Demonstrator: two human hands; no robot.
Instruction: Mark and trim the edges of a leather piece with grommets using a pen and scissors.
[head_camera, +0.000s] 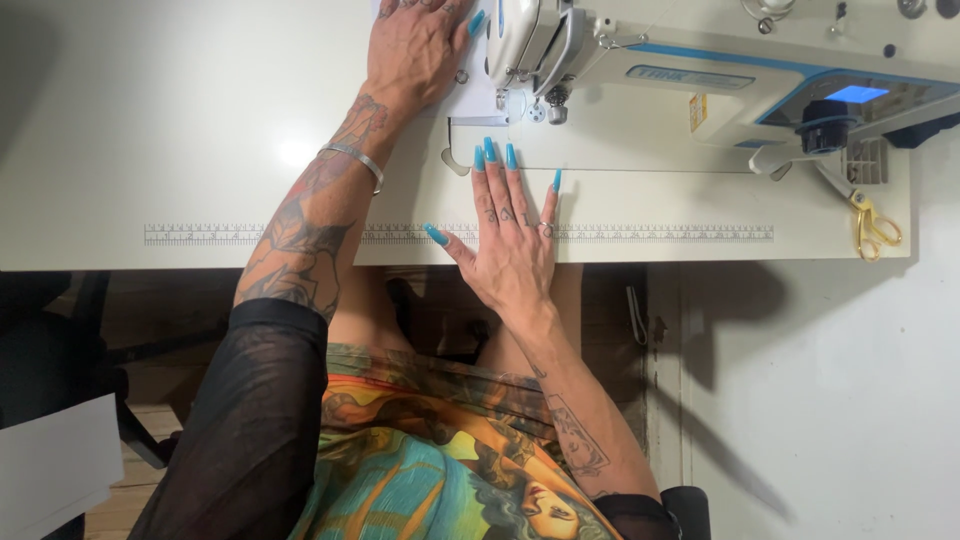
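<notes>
My left hand (412, 48) lies flat on a piece of white fabric (478, 98) just left of the needle area of a white sewing machine (640, 60). Its fingers are spread and it grips nothing. My right hand (512, 240) rests palm down on the white table (200, 150), fingers stretched out toward the machine's metal needle plate (600, 150). The fingertips touch the plate's front edge. A printed ruler strip (660, 233) runs along the table's near edge beneath this hand. The needle and presser foot (555, 105) sit just beyond the fingertips.
Gold-handled scissors (872, 228) lie at the table's right end. The machine's control panel with a blue screen (855, 95) and a black knob (828, 125) stand at right. A dark chair (50, 340) is at left below the table edge.
</notes>
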